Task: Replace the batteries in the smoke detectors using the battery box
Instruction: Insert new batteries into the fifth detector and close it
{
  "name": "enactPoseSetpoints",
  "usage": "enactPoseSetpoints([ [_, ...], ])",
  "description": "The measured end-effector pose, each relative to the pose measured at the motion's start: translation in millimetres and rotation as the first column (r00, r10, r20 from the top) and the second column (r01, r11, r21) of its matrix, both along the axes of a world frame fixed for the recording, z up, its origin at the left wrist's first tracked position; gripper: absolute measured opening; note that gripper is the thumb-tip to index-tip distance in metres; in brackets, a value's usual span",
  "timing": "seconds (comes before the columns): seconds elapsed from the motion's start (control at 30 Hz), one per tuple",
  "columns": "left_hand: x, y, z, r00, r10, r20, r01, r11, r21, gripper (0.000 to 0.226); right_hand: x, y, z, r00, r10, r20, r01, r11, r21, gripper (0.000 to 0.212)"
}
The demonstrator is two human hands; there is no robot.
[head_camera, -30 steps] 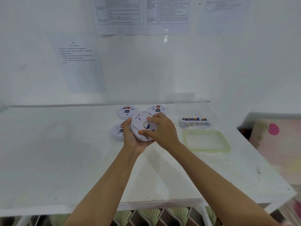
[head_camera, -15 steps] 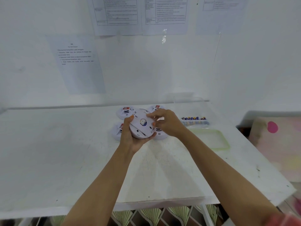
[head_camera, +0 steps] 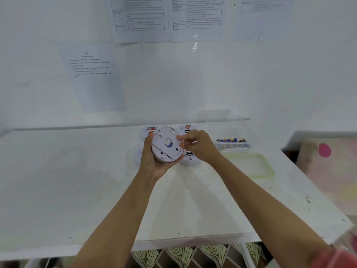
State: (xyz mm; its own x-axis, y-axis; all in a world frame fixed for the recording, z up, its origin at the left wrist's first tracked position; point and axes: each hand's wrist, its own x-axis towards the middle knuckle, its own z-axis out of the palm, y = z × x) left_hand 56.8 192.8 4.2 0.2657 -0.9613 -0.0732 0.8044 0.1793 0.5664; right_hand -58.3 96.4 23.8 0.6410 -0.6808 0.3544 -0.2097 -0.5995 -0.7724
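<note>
left hand cups the held smoke detector above the table, back face toward the camera. right hand pinches its right rim, thumb on the back. risk: twisting the back plate against a palm grip alone may let the unit slip onto those below, and prying hard could snap a tab. count: five detectors, one held and four resting detectors beneath, one largely hidden. one battery box at right, cells too small to count. one green-rimmed lid beside it.
</note>
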Motion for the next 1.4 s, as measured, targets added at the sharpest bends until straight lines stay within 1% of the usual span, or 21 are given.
enactPoseSetpoints([
  [0.1, 5.8, -1.1, -3.4, 0.999, 0.009, -0.033, -0.009, 1.000, 0.001, 0.107, 0.2, 5.6, -1.3, 0.998, 0.041, -0.039, -0.041, 0.999, -0.005, 0.029],
  [0.13, 6.8, -0.3, -2.9, 1.000, 0.006, -0.026, -0.006, 1.000, 0.005, 0.110, -0.6, 8.0, -2.4, 0.996, 0.057, -0.074, -0.058, 0.998, -0.019, 0.035],
  [0.2, 7.7, 1.1, -2.4, 0.999, 0.030, 0.015, -0.031, 0.999, 0.045, 0.106, -2.3, 13.5, -7.3, 0.989, 0.076, -0.128, -0.089, 0.991, -0.096, 0.056],
  [0.27, 6.7, 1.2, -3.1, 0.995, 0.090, 0.045, -0.093, 0.992, 0.082, 0.099, -2.3, 19.9, -13.2, 0.993, 0.083, -0.087, -0.094, 0.987, -0.128, 0.070],
  [0.33, 5.9, 1.4, -3.4, 0.991, 0.116, 0.063, -0.120, 0.990, 0.072, 0.090, -1.2, 24.8, -18.1, 0.997, 0.078, 0.022, -0.077, 0.996, -0.045, 0.073],
  [0.37, 6.7, 1.1, -3.7, 0.990, 0.115, 0.077, -0.120, 0.990, 0.069, 0.089, -1.1, 27.2, -18.8, 0.995, 0.072, 0.073, -0.074, 0.997, 0.033, 0.074],
  [0.4, 7.2, 0.9, -4.0, 0.989, 0.114, 0.092, -0.120, 0.990, 0.072, 0.093, -1.4, 29.3, -19.1, 0.991, 0.067, 0.113, -0.079, 0.991, 0.105, 0.073],
  [0.43, 7.6, 1.7, -4.0, 0.987, 0.113, 0.114, -0.123, 0.989, 0.085, 0.098, -1.5, 30.4, -19.6, 0.988, 0.064, 0.139, -0.085, 0.984, 0.155, 0.072],
  [0.47, 7.7, 2.5, -3.7, 0.984, 0.114, 0.138, -0.128, 0.987, 0.094, 0.097, -1.8, 30.6, -20.5, 0.986, 0.058, 0.153, -0.086, 0.980, 0.182, 0.070],
  [0.5, 7.8, 2.4, -4.2, 0.980, 0.115, 0.160, -0.132, 0.986, 0.098, 0.088, -2.0, 30.6, -21.6, 0.986, 0.054, 0.160, -0.085, 0.978, 0.192, 0.069],
  [0.57, 5.6, 2.3, -3.9, 0.977, 0.114, 0.180, -0.130, 0.988, 0.080, 0.059, -2.2, 30.6, -23.4, 0.986, 0.046, 0.159, -0.077, 0.977, 0.198, 0.068],
  [0.6, 4.4, 1.9, -3.5, 0.977, 0.111, 0.182, -0.125, 0.990, 0.067, 0.047, -2.4, 30.6, -24.2, 0.987, 0.039, 0.154, -0.069, 0.979, 0.193, 0.069],
  [0.63, 2.8, 2.0, -2.6, 0.975, 0.113, 0.192, -0.126, 0.990, 0.057, 0.042, -2.4, 30.5, -25.2, 0.989, 0.029, 0.147, -0.056, 0.982, 0.179, 0.069],
  [0.73, -1.7, 1.5, -1.4, 0.957, 0.137, 0.256, -0.150, 0.988, 0.031, 0.047, -3.5, 29.6, -26.3, 0.993, -0.004, 0.120, -0.009, 0.994, 0.108, 0.069],
  [0.83, -2.2, -0.8, -2.1, 0.926, 0.180, 0.331, -0.194, 0.981, 0.008, 0.043, -5.1, 27.2, -27.6, 0.996, -0.029, 0.082, 0.026, 0.999, 0.045, 0.069],
  [1.0, -5.3, -3.9, -4.1, 0.896, 0.212, 0.391, -0.241, 0.970, 0.026, 0.042, -9.9, 26.8, -26.1, 0.999, -0.032, 0.044, 0.031, 0.999, 0.030, 0.069],
  [1.07, -6.0, -4.8, -3.6, 0.903, 0.197, 0.382, -0.229, 0.972, 0.042, 0.040, -11.4, 25.9, -25.4, 0.999, -0.035, 0.033, 0.034, 0.999, 0.022, 0.071],
  [1.17, -3.9, -5.4, -4.1, 0.927, 0.178, 0.331, -0.203, 0.978, 0.045, 0.036, -12.9, 23.8, -24.5, 0.999, -0.037, 0.014, 0.037, 0.999, -0.003, 0.073],
  [1.27, -2.8, -5.9, -7.8, 0.944, 0.174, 0.279, -0.195, 0.980, 0.047, 0.041, -12.0, 22.7, -21.5, 0.999, -0.033, -0.034, 0.031, 0.998, -0.054, 0.073],
  [1.33, -4.2, -5.2, -8.5, 0.952, 0.171, 0.255, -0.189, 0.981, 0.048, 0.042, -11.3, 21.7, -20.2, 0.999, -0.021, -0.034, 0.020, 0.999, -0.039, 0.072],
  [1.4, -6.1, -3.7, -8.0, 0.956, 0.176, 0.233, -0.191, 0.981, 0.041, 0.034, -11.7, 20.0, -20.6, 0.999, -0.015, -0.031, 0.014, 1.000, -0.025, 0.071],
])
